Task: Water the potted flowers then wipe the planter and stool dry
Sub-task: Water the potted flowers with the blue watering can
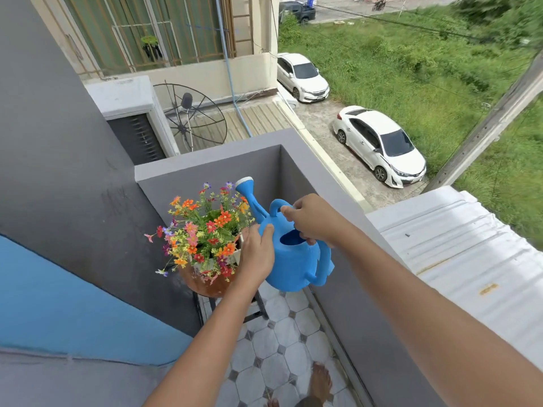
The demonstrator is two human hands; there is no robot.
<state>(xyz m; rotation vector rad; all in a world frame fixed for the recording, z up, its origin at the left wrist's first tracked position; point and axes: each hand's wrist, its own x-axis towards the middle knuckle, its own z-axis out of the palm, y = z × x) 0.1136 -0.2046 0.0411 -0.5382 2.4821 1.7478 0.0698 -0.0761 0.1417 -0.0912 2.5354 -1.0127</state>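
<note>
Blue plastic watering can [293,259] (light, rigid, likely sloshing): right hand [311,220] clamps its top handle, left hand [258,251] steadies its side, fingers spread.

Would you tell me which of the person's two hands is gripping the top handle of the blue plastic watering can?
The right hand grips the blue plastic watering can by its top handle; the left hand only steadies its side, beside the flowers.

Flowers [205,233] on stool [255,311], watering can [293,259] just right (held aloft)
</note>
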